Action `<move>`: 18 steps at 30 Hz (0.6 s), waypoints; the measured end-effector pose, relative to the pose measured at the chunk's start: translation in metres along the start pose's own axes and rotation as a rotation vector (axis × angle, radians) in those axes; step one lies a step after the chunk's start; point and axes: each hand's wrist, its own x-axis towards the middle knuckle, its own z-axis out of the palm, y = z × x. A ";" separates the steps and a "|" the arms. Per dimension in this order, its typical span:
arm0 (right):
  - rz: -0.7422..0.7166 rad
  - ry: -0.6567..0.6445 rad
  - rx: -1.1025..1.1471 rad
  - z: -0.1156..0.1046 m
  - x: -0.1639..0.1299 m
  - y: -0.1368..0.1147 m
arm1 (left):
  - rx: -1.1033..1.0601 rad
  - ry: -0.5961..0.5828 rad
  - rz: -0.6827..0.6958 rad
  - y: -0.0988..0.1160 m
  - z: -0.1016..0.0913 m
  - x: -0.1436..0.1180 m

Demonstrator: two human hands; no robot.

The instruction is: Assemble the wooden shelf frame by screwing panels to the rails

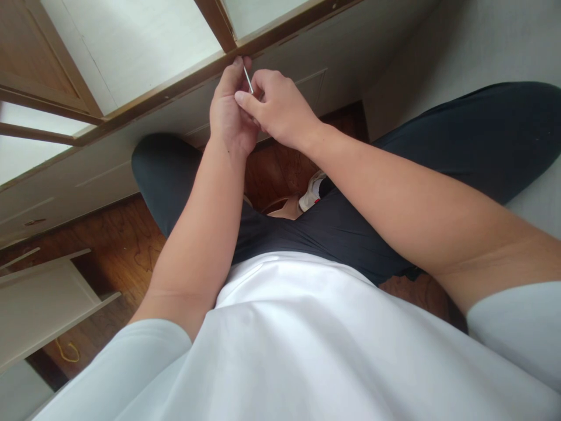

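Both pinched together on a thin metal pin (248,80) up against the wooden frame rail (184,85), left hand (230,111) bracing, right hand (274,105) gripping; likely to slip or drop through so slight a fingertip hold.

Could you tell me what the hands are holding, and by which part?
A thin metal rod, pinched at its lower end between the fingers of both hands; its upper end pokes free.
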 end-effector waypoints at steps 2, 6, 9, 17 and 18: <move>-0.045 0.040 -0.122 -0.001 0.001 0.004 | 0.012 -0.003 0.018 -0.001 -0.001 0.002; -0.059 0.051 -0.293 -0.004 0.000 0.007 | 0.056 0.002 0.000 -0.001 -0.005 0.004; -0.085 0.044 -0.381 -0.007 -0.003 0.004 | 0.005 -0.020 0.013 -0.002 -0.008 0.007; -0.121 0.061 -0.464 -0.013 -0.010 -0.005 | -0.049 -0.043 0.014 -0.002 -0.009 0.006; -0.134 0.053 -0.479 -0.013 -0.010 -0.005 | -0.058 0.005 -0.033 -0.002 -0.009 0.007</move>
